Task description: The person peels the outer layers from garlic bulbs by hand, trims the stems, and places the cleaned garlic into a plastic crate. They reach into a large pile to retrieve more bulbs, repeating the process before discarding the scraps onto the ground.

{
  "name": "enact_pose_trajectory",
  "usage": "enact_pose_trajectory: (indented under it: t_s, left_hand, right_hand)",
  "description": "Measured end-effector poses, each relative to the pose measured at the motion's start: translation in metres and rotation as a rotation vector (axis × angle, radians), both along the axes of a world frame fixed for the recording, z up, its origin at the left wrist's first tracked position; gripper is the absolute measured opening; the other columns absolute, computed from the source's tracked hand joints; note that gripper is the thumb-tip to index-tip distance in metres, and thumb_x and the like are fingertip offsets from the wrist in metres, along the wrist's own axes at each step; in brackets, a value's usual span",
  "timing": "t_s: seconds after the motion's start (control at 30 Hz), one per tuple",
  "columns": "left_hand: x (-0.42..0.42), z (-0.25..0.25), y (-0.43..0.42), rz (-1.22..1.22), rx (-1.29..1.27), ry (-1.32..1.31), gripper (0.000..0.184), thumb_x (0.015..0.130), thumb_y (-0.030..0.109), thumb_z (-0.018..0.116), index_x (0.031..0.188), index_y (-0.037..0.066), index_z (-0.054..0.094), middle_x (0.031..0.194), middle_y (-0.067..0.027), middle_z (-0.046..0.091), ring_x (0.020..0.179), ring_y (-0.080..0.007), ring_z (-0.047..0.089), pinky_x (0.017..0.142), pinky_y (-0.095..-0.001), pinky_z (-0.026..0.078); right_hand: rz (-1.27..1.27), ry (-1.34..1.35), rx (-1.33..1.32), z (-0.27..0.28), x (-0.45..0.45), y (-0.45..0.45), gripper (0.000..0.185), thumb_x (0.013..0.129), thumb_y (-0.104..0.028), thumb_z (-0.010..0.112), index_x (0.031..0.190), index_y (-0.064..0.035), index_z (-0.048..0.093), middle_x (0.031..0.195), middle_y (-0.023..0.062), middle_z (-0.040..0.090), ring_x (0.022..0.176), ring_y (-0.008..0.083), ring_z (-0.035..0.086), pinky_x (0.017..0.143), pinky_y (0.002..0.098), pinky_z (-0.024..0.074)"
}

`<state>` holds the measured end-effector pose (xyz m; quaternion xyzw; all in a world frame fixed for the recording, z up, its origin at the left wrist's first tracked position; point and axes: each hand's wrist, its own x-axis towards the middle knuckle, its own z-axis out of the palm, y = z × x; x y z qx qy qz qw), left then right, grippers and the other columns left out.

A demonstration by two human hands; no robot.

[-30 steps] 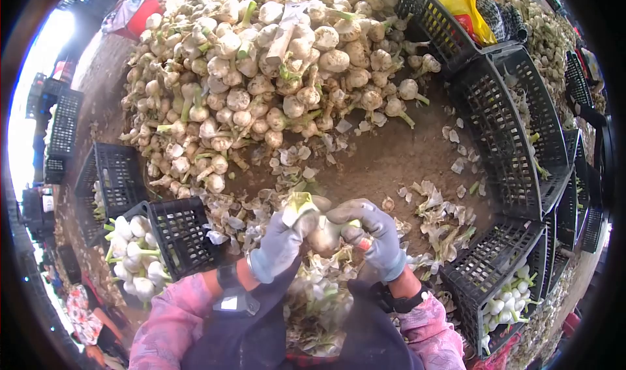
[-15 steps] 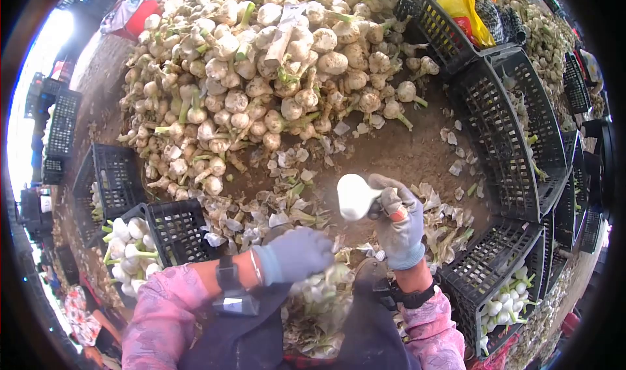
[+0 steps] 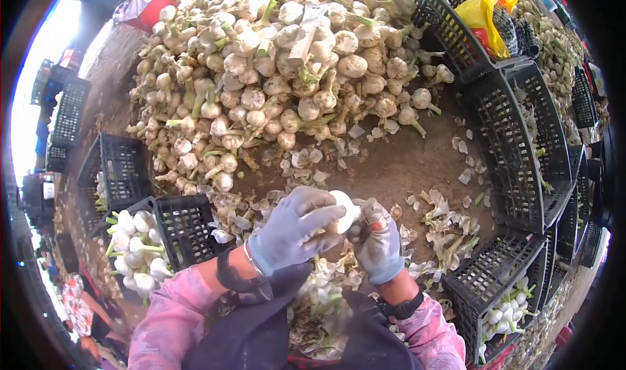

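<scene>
A peeled white garlic bulb (image 3: 342,212) is held between my two gloved hands, above the ground in front of my knees. My left hand (image 3: 300,226) curls its fingers round the bulb's left side. My right hand (image 3: 378,243) is closed on the stem end, with something orange showing at its fingers. Beyond them lies a large heap of unpeeled garlic (image 3: 254,96). Loose skins (image 3: 319,311) cover the ground and the space between my legs.
At the left, a black crate (image 3: 189,230) stands by peeled bulbs (image 3: 137,249). More black crates (image 3: 502,141) line the right side, one holding white bulbs (image 3: 508,311). A yellow bag (image 3: 486,21) is at the upper right, a red bucket (image 3: 153,11) at the upper left.
My left hand has risen from my lap to the bulb. My right hand has moved slightly left and down with it. Earlier, a peel came off and the bulb now shows smooth white.
</scene>
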<state>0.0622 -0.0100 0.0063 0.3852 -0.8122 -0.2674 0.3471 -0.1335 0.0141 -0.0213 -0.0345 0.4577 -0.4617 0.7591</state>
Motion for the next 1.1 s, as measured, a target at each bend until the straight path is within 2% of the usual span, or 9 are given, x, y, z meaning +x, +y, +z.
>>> enact_pose_trajectory:
  t_s: [0.2, 0.27, 0.47, 0.6, 0.7, 0.8, 0.93, 1.03, 1.1]
  left_hand:
    - [0.014, -0.01, 0.007, -0.103, -0.043, 0.164, 0.04, 0.067, 0.006, 0.084, 0.103, 0.01, 0.065, 0.096, -0.0057, 0.063, 0.082, -0.0278, 0.063, 0.072, -0.0372, 0.052]
    - [0.014, -0.018, 0.016, -0.064, -0.037, 0.067, 0.034, 0.07, 0.009, 0.083, 0.097, 0.008, 0.063, 0.095, -0.0075, 0.063, 0.08, -0.0286, 0.063, 0.071, -0.0371, 0.052]
    - [0.011, 0.0, 0.021, 0.106, 0.33, 0.062, 0.022, 0.077, 0.011, 0.075, 0.092, 0.005, 0.06, 0.092, -0.0123, 0.062, 0.078, -0.0302, 0.062, 0.067, -0.0364, 0.05]
    - [0.008, -0.012, 0.023, 0.166, 0.326, 0.101, 0.015, 0.08, 0.01, 0.069, 0.09, 0.003, 0.06, 0.091, -0.0136, 0.061, 0.076, -0.0307, 0.061, 0.065, -0.0357, 0.049]
    - [0.017, -0.023, 0.025, 0.108, 0.402, -0.032, 0.016, 0.077, 0.007, 0.072, 0.086, 0.005, 0.059, 0.087, -0.0127, 0.058, 0.078, -0.0311, 0.059, 0.069, -0.0393, 0.049]
    - [0.034, -0.035, 0.02, 0.327, 0.22, -0.238, 0.012, 0.081, 0.008, 0.064, 0.091, 0.004, 0.059, 0.091, -0.0137, 0.061, 0.08, -0.0279, 0.061, 0.067, -0.036, 0.05]
    - [0.032, -0.016, 0.015, 0.506, 0.113, 0.034, 0.011, 0.083, 0.01, 0.066, 0.089, 0.004, 0.058, 0.091, -0.0126, 0.063, 0.086, -0.0273, 0.061, 0.069, -0.038, 0.051]
    - [0.023, -0.002, 0.017, 0.12, 0.082, -0.033, 0.008, 0.083, 0.006, 0.064, 0.088, 0.004, 0.058, 0.089, -0.0121, 0.063, 0.082, -0.0267, 0.062, 0.067, -0.0363, 0.05]
    - [0.03, -0.006, 0.02, 0.139, 0.096, -0.017, 0.007, 0.082, 0.006, 0.064, 0.079, 0.005, 0.058, 0.083, -0.0112, 0.062, 0.076, -0.0268, 0.062, 0.065, -0.036, 0.049]
  right_hand:
    - [0.074, 0.044, -0.077, 0.005, 0.001, 0.001, 0.03, 0.097, -0.035, 0.063, 0.106, -0.0059, 0.064, 0.078, 0.0015, 0.063, 0.06, 0.009, 0.055, 0.054, 0.0226, 0.0426]
    - [0.038, -0.005, -0.056, 0.004, 0.002, 0.001, 0.031, 0.098, -0.035, 0.062, 0.106, -0.0051, 0.064, 0.077, 0.0015, 0.062, 0.059, 0.0094, 0.055, 0.054, 0.0226, 0.0423]
    - [-0.001, 0.499, -0.345, 0.004, 0.011, 0.005, 0.028, 0.095, -0.024, 0.068, 0.109, -0.001, 0.064, 0.093, 0.006, 0.068, 0.074, 0.0079, 0.061, 0.062, 0.025, 0.051]
    - [-0.007, 0.472, -0.331, 0.017, 0.014, 0.009, 0.028, 0.094, -0.024, 0.069, 0.109, -0.0008, 0.064, 0.098, 0.0064, 0.069, 0.079, 0.0086, 0.064, 0.068, 0.0248, 0.0551]
    - [-0.092, -0.037, -0.08, 0.016, 0.011, 0.006, 0.031, 0.096, -0.031, 0.065, 0.108, -0.0029, 0.065, 0.094, 0.0055, 0.069, 0.077, 0.0112, 0.066, 0.067, 0.0248, 0.0555]
    - [-0.085, -0.146, 0.115, 0.013, 0.016, 0.008, 0.033, 0.096, -0.039, 0.064, 0.104, -0.0064, 0.064, 0.083, 0.0014, 0.066, 0.066, 0.0101, 0.062, 0.058, 0.0231, 0.0506]
    - [-0.128, -0.203, 0.274, 0.0, 0.019, 0.007, 0.033, 0.094, -0.042, 0.066, 0.101, -0.0093, 0.065, 0.078, -0.0014, 0.064, 0.06, 0.008, 0.058, 0.053, 0.0226, 0.045]
    - [-0.086, -0.09, 0.218, 0.007, 0.034, 0.006, 0.034, 0.092, -0.043, 0.068, 0.102, -0.0106, 0.065, 0.077, -0.0026, 0.064, 0.06, 0.0077, 0.057, 0.052, 0.0223, 0.0445]
    - [-0.138, -0.132, 0.269, -0.002, 0.034, 0.008, 0.034, 0.092, -0.043, 0.068, 0.102, -0.0107, 0.065, 0.078, -0.0025, 0.063, 0.061, 0.0076, 0.056, 0.053, 0.0222, 0.0443]
